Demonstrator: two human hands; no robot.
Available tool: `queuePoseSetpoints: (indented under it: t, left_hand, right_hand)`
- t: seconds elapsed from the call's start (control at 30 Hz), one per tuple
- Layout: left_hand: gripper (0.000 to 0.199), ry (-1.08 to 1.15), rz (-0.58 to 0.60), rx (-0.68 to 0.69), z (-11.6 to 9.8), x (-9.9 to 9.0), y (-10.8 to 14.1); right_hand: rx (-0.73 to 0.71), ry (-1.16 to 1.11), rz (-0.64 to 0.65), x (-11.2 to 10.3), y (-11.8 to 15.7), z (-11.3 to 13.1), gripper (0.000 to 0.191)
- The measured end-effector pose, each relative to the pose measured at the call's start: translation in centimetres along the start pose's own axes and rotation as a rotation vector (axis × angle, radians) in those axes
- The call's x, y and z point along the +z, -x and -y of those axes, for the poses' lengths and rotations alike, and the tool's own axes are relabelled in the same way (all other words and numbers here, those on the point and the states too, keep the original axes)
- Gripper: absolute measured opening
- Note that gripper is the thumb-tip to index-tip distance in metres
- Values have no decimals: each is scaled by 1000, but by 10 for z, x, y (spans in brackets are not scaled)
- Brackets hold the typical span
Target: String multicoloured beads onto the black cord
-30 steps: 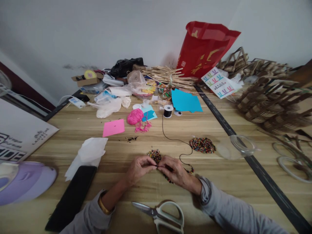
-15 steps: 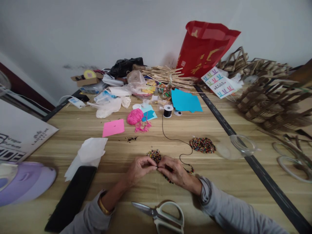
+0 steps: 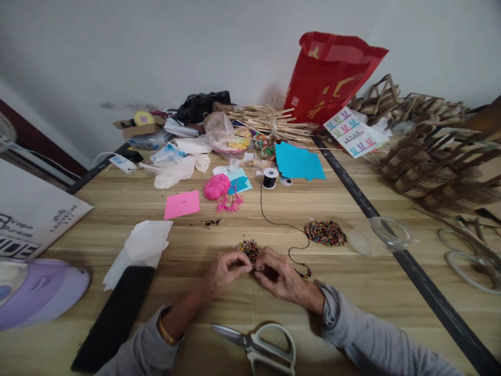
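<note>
My left hand (image 3: 227,270) is closed in a pinch, thumb against forefinger. A tiny dark thing shows at its fingertips, too small to name. My right hand (image 3: 282,275) pinches just beside it, fingertips nearly meeting the left ones; what it grips is mostly hidden by the fingers. Just beyond both hands lies a pile of small multicoloured beads (image 3: 248,249). Black cord (image 3: 280,224) runs from a spool (image 3: 270,178) to a short row of threaded beads (image 3: 307,272) by my right wrist, then passes out of sight behind the hand. Scissors (image 3: 250,342) lie in front of me.
A coil of beaded strands (image 3: 325,233) lies right of the hands, near a clear coil (image 3: 389,232). To the left are a black phone-like slab (image 3: 117,318), white paper (image 3: 143,245) and a purple object (image 3: 50,290). Pink yarn (image 3: 217,187) and small baskets (image 3: 415,167) sit farther back.
My fingertips have shifted slightly, with the right ones a little apart from the left. Beads visible below my right hand before are now out of sight. Everything else stays put.
</note>
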State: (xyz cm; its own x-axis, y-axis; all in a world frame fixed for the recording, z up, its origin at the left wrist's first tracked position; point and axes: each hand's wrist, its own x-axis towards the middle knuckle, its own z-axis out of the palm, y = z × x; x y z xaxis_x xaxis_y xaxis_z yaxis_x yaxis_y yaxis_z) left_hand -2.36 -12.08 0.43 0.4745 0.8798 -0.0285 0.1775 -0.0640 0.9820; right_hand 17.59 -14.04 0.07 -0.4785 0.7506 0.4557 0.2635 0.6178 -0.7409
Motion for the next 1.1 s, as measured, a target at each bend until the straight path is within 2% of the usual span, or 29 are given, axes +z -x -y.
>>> queuePoseSetpoints:
  t: [0.23,0.53,1.1]
  left_hand:
    - [13,-12,-35,9,-5,-1,-1]
    - [13,-15,-45,26,-4,-2,0]
    - [14,-18,-38,-17,-4,-1,0]
  right_hand:
    - [40,-70,-145,-3,-1,-1,22]
    - [105,-113,13,2,3,-2,15]
    - [67,-52,-31,5,4,-8,12]
